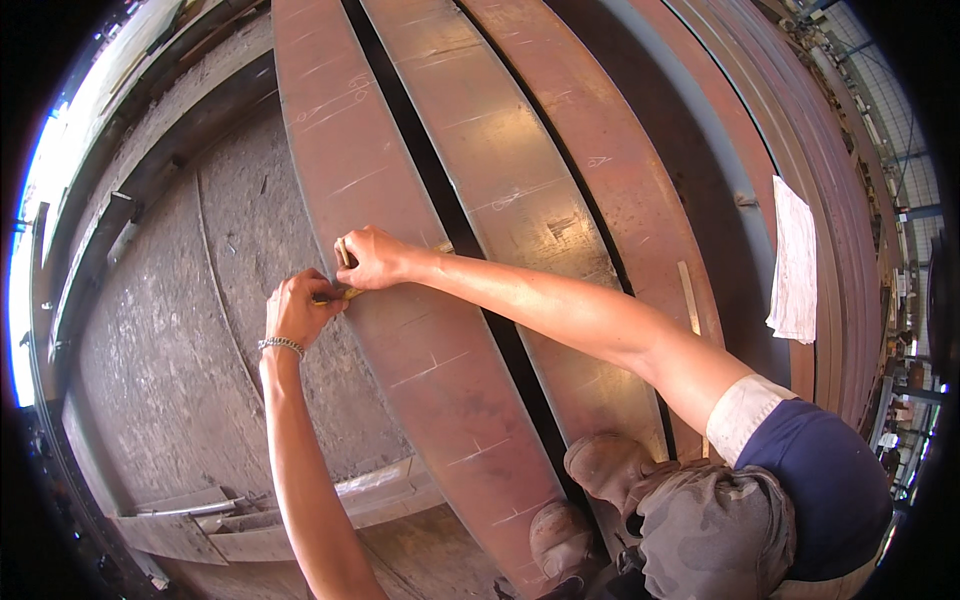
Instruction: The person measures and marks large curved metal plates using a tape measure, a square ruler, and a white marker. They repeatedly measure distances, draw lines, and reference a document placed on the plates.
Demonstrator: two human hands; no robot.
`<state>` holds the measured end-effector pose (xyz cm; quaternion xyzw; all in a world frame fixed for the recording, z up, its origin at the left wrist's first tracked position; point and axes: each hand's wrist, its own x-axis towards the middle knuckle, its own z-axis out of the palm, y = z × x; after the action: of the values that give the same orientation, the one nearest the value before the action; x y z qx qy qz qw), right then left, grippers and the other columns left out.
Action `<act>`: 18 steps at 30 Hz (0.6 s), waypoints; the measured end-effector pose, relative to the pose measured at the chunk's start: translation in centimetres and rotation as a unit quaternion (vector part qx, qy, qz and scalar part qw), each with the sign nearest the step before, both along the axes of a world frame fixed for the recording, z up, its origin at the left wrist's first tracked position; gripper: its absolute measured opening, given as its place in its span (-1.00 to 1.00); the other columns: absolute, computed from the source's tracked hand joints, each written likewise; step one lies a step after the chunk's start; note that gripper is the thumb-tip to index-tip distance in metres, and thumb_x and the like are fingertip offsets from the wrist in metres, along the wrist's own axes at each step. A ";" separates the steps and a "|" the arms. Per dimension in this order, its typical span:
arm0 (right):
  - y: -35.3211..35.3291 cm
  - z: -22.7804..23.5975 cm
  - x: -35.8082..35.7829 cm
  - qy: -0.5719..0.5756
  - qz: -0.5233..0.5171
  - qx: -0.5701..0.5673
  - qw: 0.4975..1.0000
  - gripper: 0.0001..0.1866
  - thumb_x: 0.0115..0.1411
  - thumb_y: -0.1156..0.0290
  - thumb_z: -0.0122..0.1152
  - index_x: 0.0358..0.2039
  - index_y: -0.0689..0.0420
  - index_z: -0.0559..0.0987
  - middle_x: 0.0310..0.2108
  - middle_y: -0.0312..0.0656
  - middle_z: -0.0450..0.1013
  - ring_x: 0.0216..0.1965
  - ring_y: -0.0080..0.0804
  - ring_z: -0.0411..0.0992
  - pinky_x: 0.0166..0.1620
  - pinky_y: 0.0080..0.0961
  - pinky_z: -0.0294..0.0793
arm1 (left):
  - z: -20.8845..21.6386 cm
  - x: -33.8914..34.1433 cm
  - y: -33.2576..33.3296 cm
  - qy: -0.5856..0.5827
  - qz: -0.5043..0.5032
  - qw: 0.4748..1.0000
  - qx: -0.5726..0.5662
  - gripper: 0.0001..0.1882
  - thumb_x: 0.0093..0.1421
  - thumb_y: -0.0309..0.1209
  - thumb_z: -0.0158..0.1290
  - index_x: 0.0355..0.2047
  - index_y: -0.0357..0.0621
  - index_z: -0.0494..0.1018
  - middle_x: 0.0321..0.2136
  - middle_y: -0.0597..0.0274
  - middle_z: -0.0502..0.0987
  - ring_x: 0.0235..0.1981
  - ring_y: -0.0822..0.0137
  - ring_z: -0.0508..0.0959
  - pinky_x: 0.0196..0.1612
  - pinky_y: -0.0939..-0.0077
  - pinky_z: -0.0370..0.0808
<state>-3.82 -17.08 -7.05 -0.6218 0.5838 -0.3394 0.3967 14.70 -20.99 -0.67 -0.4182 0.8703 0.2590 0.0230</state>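
Note:
At the left edge of a rust-brown steel beam (420, 350), my two hands are close together. My left hand (298, 305), with a chain bracelet at the wrist, is closed on a small yellow strip (350, 293) at the beam's edge; its kind is too small to tell. Just above it and to the right, my right hand (378, 258) is closed in a pinch around a thin yellowish piece (345, 252), mostly hidden by the fingers. Thin pale layout marks (430, 368) cross the beam's face at intervals.
More long steel beams (520, 170) lie alongside, with dark gaps between them. White papers (794, 262) rest on the right. A thin wooden strip (690, 297) lies on a beam. My worn boots (605, 465) stand on the beams. A stained plate floor (200, 330) stretches left.

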 end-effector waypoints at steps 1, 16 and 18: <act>0.0 0.0 0.0 0.022 -0.001 0.013 1.000 -0.78 0.02 0.29 0.32 -0.47 0.20 0.59 -0.49 0.00 0.58 -0.40 -0.12 0.60 -0.29 -0.27 0.55 | 0.0 0.0 0.0 -0.006 0.003 1.000 -0.001 -0.79 -0.06 -0.31 0.40 -0.39 -0.06 0.71 -0.31 0.29 0.65 -0.27 0.12 0.66 -0.12 0.23 0.55; 0.8 3.9 -0.4 0.113 -0.107 -0.192 0.969 -0.84 0.28 0.48 0.09 -0.18 0.28 0.49 -0.51 0.08 0.54 -0.34 -0.07 0.61 -0.27 -0.11 0.62 | -0.2 0.1 0.1 -0.004 0.001 1.000 -0.012 -0.75 -0.06 -0.26 0.40 -0.37 -0.07 0.71 -0.31 0.22 0.65 -0.28 0.11 0.66 -0.14 0.25 0.54; 1.0 5.3 -2.4 0.044 -0.159 -0.257 0.952 -0.91 0.25 0.51 0.14 -0.27 0.25 0.47 -0.53 0.03 0.53 -0.48 -0.12 0.58 -0.35 -0.21 0.57 | -0.4 0.5 0.0 -0.006 -0.002 1.000 -0.012 -0.77 -0.04 -0.24 0.38 -0.40 -0.06 0.71 -0.33 0.22 0.65 -0.28 0.09 0.64 -0.15 0.23 0.54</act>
<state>-6.20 -16.06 -1.78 -0.6163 0.5849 -0.5089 0.1382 15.24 -20.95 -1.04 -0.4185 0.8740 0.2459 0.0236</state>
